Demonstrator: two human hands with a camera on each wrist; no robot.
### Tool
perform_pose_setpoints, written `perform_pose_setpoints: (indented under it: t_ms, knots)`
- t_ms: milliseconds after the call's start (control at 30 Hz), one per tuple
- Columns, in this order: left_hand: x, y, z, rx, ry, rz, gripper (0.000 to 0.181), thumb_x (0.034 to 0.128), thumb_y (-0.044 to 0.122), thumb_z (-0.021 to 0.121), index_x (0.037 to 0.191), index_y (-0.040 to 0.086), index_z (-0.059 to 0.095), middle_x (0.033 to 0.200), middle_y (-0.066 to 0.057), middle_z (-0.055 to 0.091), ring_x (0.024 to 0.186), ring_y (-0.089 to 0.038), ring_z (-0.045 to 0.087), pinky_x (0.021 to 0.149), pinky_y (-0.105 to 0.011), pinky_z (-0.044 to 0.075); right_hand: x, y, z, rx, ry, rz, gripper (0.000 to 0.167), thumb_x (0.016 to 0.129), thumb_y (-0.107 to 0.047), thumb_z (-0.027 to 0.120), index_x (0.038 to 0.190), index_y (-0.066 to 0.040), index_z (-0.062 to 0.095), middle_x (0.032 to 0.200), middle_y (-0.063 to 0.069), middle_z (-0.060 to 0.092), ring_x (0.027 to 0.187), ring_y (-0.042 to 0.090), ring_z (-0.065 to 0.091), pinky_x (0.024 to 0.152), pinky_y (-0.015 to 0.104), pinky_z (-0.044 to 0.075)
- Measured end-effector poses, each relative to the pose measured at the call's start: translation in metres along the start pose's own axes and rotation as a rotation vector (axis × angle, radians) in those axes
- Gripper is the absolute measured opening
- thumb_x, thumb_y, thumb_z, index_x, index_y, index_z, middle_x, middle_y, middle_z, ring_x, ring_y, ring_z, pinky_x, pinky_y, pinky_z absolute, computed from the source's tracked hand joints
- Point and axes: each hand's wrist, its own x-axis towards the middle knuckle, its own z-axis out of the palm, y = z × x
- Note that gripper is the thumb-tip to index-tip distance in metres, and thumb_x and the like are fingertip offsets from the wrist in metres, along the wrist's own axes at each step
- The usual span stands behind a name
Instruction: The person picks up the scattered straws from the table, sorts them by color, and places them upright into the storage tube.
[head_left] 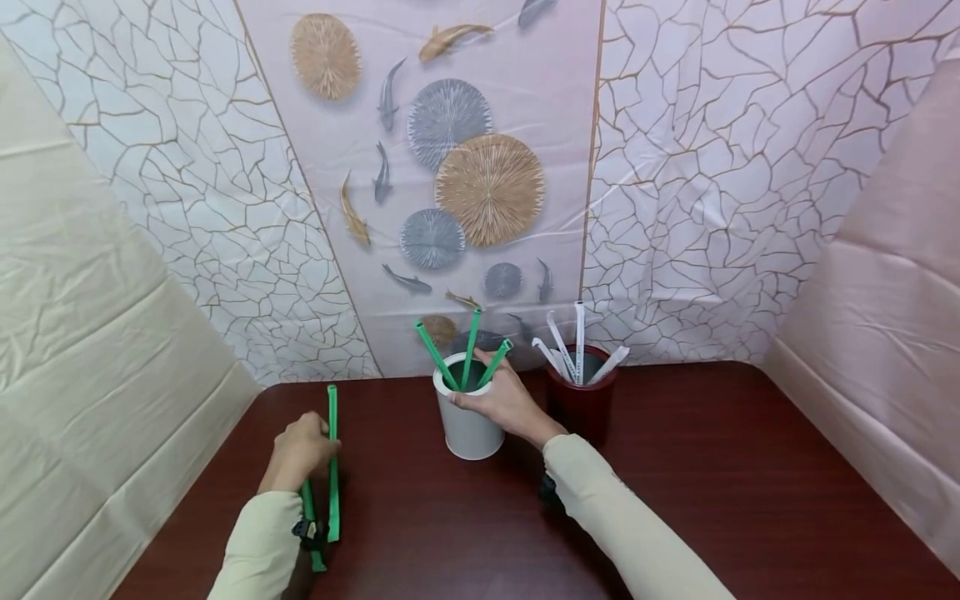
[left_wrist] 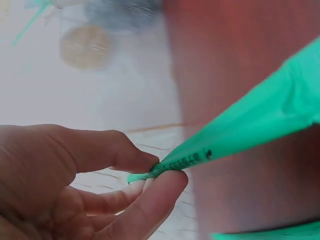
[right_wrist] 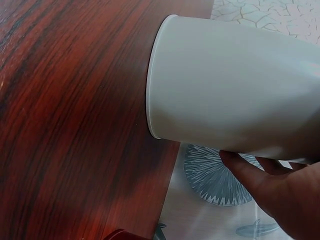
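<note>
My left hand (head_left: 300, 450) pinches a green paper-wrapped straw (head_left: 333, 492) between thumb and fingers, over the left part of the table. Dark print shows on its wrapper (left_wrist: 185, 161) in the left wrist view. A second green wrapped straw (head_left: 309, 504) lies beside it, partly hidden by my left wrist. With my right hand (head_left: 510, 404) I grip the upper side of a white cylindrical container (head_left: 472, 433), thumb in front and fingers around its side. Inside that container lean three green wrapped straws (head_left: 468, 350). Its base appears to be on the table in the right wrist view.
Behind my right forearm stands a dark red container (head_left: 581, 412) with several white wrapped straws (head_left: 579, 342). The dark reddish-brown wooden table (head_left: 712, 475) ends at a patterned cloth backdrop (head_left: 675, 208). Pale cloth walls (head_left: 82, 375) rise on both sides.
</note>
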Motion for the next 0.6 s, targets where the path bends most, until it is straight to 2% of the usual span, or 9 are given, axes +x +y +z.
perform_pose_setpoints:
  t_ms: [100,167,200,367,500,600]
  knots:
    - [-0.005,0.018,-0.013,-0.026,0.065,0.045,0.015,0.0981,0.011,0.068,0.097,-0.002,0.06,0.079,-0.008,0.064,0.066,-0.021,0.065,0.079,-0.048,0.053,0.0,0.0,0.0,0.001,-0.004,-0.003,0.091,0.084,-0.036,0.089,0.158,-0.006,0.047,0.155,0.014,0.05,0.146,0.033,0.042,0.115,0.057,0.042]
    - [-0.01,0.031,-0.021,-0.087,0.106,0.083,0.026,0.0996,0.01,0.066,0.118,-0.006,0.058,0.096,-0.012,0.069,0.071,-0.02,0.069,0.084,-0.051,0.056,0.0,0.001,0.0,0.0,-0.007,-0.005,0.09,0.085,-0.037,0.089,0.158,-0.006,0.047,0.155,0.014,0.05,0.146,0.033,0.043,0.114,0.058,0.042]
    - [-0.013,0.038,-0.024,-0.128,0.127,0.099,0.027,0.1002,0.01,0.065,0.122,-0.005,0.058,0.099,-0.013,0.07,0.069,-0.019,0.07,0.082,-0.049,0.058,0.0,0.001,0.0,-0.001,-0.007,-0.006,0.09,0.085,-0.037,0.088,0.158,-0.006,0.047,0.155,0.014,0.05,0.146,0.033,0.043,0.114,0.058,0.043]
    - [-0.022,0.07,-0.039,-0.25,0.267,0.208,0.031,0.1033,0.013,0.065,0.131,-0.001,0.059,0.109,-0.016,0.071,0.069,-0.019,0.073,0.065,-0.036,0.06,-0.001,0.0,0.0,0.004,-0.007,-0.011,0.088,0.085,-0.035,0.089,0.157,-0.006,0.049,0.155,0.013,0.051,0.146,0.032,0.042,0.115,0.057,0.041]
    - [-0.027,0.095,-0.047,-0.303,0.391,0.292,0.027,0.1042,0.014,0.066,0.13,0.004,0.065,0.11,-0.016,0.074,0.08,-0.026,0.078,0.066,-0.034,0.062,-0.001,-0.001,0.0,0.004,0.003,0.0,0.089,0.084,-0.036,0.089,0.157,-0.005,0.048,0.157,0.014,0.049,0.148,0.033,0.04,0.116,0.057,0.041]
    - [-0.029,0.115,-0.049,-0.381,0.472,0.357,0.022,0.1041,0.012,0.066,0.125,0.005,0.068,0.107,-0.013,0.074,0.087,-0.028,0.078,0.066,-0.033,0.063,0.0,-0.002,0.0,-0.006,0.007,0.003,0.089,0.084,-0.037,0.089,0.157,-0.005,0.048,0.157,0.014,0.049,0.148,0.033,0.04,0.116,0.057,0.041]
